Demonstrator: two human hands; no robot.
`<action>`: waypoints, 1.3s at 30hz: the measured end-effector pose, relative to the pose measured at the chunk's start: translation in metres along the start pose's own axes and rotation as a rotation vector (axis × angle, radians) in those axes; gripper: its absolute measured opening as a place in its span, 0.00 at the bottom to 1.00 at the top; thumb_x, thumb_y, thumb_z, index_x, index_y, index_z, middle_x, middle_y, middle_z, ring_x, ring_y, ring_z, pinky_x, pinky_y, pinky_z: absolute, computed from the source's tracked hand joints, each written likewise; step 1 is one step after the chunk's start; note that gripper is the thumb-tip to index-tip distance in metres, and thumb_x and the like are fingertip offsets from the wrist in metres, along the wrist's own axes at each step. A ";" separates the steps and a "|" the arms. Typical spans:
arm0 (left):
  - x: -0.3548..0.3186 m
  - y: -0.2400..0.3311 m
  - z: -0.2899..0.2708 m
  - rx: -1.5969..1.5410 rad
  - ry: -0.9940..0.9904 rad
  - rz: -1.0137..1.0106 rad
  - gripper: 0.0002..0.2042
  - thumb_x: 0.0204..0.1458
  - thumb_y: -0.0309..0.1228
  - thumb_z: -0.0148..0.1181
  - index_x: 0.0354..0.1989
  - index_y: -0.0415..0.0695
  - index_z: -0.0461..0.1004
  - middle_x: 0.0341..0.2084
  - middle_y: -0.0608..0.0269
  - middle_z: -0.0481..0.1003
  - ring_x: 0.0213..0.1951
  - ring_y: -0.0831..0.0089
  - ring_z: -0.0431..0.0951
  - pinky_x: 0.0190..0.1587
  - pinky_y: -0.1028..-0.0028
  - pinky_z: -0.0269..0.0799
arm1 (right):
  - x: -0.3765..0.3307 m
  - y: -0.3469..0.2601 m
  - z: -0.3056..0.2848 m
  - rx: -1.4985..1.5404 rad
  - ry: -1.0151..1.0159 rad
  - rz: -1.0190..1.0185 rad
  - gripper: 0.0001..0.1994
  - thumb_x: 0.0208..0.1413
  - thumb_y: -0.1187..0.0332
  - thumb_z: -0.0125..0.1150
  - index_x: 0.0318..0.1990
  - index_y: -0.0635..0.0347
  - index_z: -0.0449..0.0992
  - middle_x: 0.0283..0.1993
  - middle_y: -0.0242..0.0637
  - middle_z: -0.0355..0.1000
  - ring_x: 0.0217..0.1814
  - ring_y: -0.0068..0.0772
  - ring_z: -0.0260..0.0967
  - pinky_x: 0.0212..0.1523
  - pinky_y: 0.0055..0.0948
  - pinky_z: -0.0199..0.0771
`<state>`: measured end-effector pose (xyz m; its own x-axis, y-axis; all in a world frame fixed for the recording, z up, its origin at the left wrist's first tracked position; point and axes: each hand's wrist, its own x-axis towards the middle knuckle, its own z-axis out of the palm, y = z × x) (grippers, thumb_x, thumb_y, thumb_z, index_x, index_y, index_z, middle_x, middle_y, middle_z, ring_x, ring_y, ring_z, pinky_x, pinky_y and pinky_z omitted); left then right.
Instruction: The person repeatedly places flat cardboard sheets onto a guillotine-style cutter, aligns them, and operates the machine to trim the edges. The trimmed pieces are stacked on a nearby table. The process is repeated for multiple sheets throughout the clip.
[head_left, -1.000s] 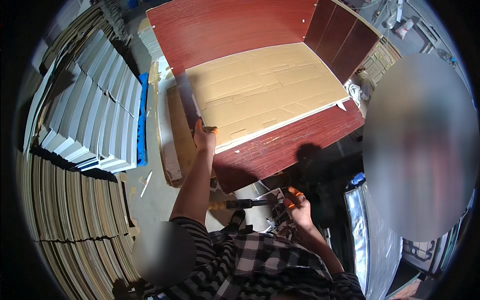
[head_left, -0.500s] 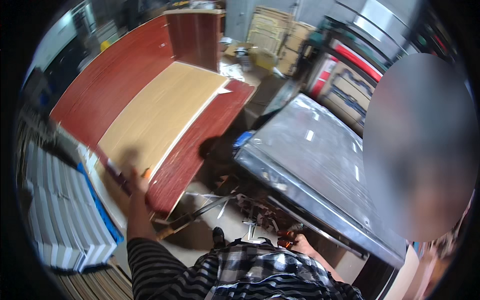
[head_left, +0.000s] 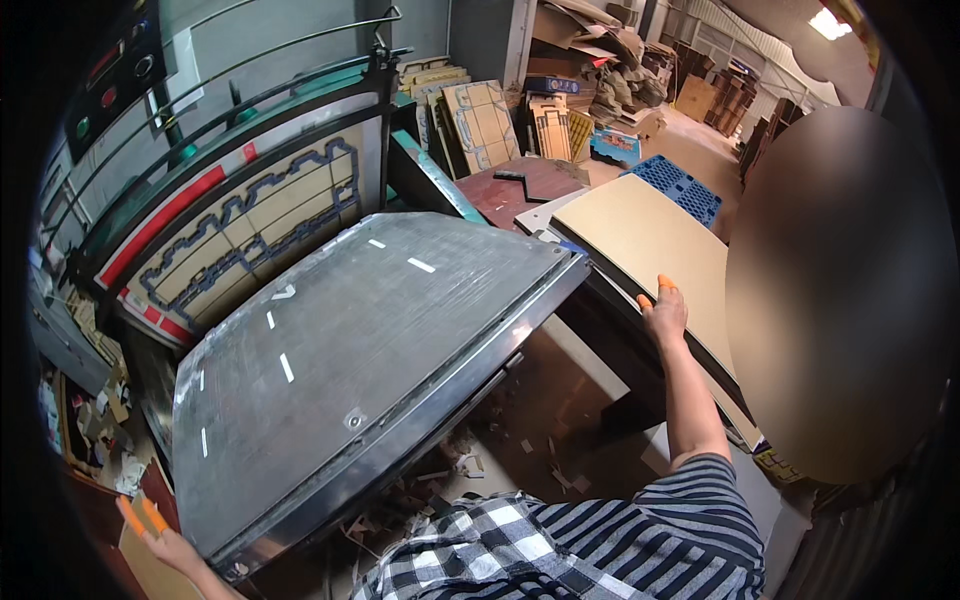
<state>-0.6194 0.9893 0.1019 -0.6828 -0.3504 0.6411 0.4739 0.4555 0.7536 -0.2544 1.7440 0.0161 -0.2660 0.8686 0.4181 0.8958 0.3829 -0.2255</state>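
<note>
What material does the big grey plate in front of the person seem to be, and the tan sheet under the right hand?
Grey plate: looks like metal, dull and scuffed, with a dark rim, a screw and faint reflections; probably steel, though that cannot be confirmed.
Tan sheet: looks like cardboard or paperboard, matte and evenly beige with a thin flat edge. The right hand, its fingertips orange, rests on that edge.

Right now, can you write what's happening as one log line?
right hand on tan board edge | left hand touching cardboard piece | grey metal plate between
</note>
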 end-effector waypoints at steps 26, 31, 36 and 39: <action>-0.058 0.077 0.084 0.185 -0.549 0.404 0.20 0.51 0.21 0.59 0.55 0.39 0.71 0.63 0.52 0.62 0.62 0.57 0.65 0.62 0.66 0.59 | 0.087 -0.113 -0.210 0.039 0.410 -0.766 0.07 0.51 0.73 0.59 0.39 0.60 0.76 0.36 0.46 0.75 0.36 0.50 0.74 0.35 0.40 0.75; -0.056 0.063 0.053 0.147 -0.412 0.284 0.18 0.49 0.21 0.63 0.51 0.38 0.73 0.59 0.50 0.67 0.59 0.59 0.69 0.60 0.67 0.63 | -0.017 -0.184 -0.182 0.302 -0.072 -0.833 0.24 0.44 0.86 0.51 0.52 0.61 0.72 0.42 0.52 0.73 0.43 0.52 0.73 0.42 0.39 0.74; -0.061 0.057 0.003 0.204 -0.305 0.245 0.16 0.49 0.22 0.63 0.49 0.37 0.74 0.57 0.49 0.69 0.58 0.59 0.70 0.59 0.67 0.63 | -0.085 -0.272 -0.109 0.422 -0.319 -1.164 0.24 0.45 0.85 0.49 0.54 0.64 0.70 0.55 0.54 0.69 0.58 0.49 0.68 0.57 0.36 0.69; -0.066 0.051 -0.015 0.163 -0.262 0.174 0.16 0.50 0.22 0.62 0.48 0.36 0.75 0.56 0.49 0.70 0.55 0.58 0.72 0.59 0.68 0.64 | -0.123 -0.332 -0.052 0.267 -0.286 -1.508 0.17 0.50 0.79 0.47 0.48 0.63 0.73 0.53 0.52 0.70 0.55 0.50 0.69 0.53 0.37 0.71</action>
<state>-0.5416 1.0234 0.1000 -0.7290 -0.0436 0.6831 0.5153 0.6220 0.5896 -0.5002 1.4936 0.0855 -0.9130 -0.3399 0.2258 -0.3313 0.9404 0.0763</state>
